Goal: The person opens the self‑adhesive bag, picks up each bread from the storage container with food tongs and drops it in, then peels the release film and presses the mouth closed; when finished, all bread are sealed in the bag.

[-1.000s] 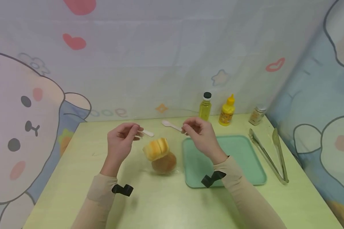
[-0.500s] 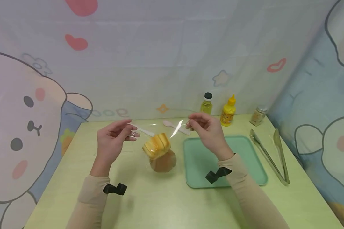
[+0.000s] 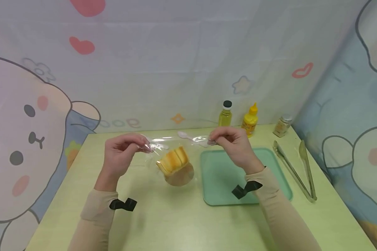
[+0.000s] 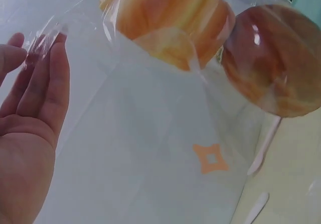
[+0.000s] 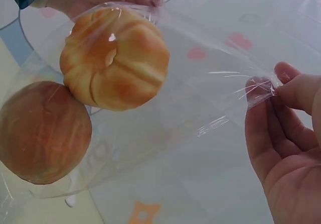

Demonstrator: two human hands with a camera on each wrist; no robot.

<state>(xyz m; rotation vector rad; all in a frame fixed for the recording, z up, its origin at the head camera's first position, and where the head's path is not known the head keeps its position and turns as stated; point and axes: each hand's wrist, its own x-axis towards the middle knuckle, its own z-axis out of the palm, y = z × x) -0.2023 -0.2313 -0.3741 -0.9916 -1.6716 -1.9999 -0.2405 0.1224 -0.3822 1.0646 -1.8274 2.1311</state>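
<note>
A clear plastic bag (image 3: 164, 139) is stretched between my two hands. My left hand (image 3: 120, 153) pinches its upper left corner, and my right hand (image 3: 235, 148) pinches the upper right corner. Inside the bag lie a yellow ridged bread roll (image 3: 173, 161) and, lower and partly behind it in the head view, a round brown bun (image 3: 180, 175). Side by side, the ridged roll (image 5: 115, 58) and the bun (image 5: 45, 133) show through the film in the right wrist view. The left wrist view shows thumb and fingers of the left hand (image 4: 37, 98) at the crinkled film.
A white spoon (image 3: 183, 135) lies behind the bag. Right of it is a green tray (image 3: 220, 181), with metal tongs (image 3: 293, 170) beyond. An oil bottle (image 3: 225, 115), a yellow squeeze bottle (image 3: 250, 120) and a small jar (image 3: 282, 126) stand along the back.
My hands have moved apart, left hand leftward and right hand rightward. The bag's top edge is now drawn out between them, with the breads hanging inside.
</note>
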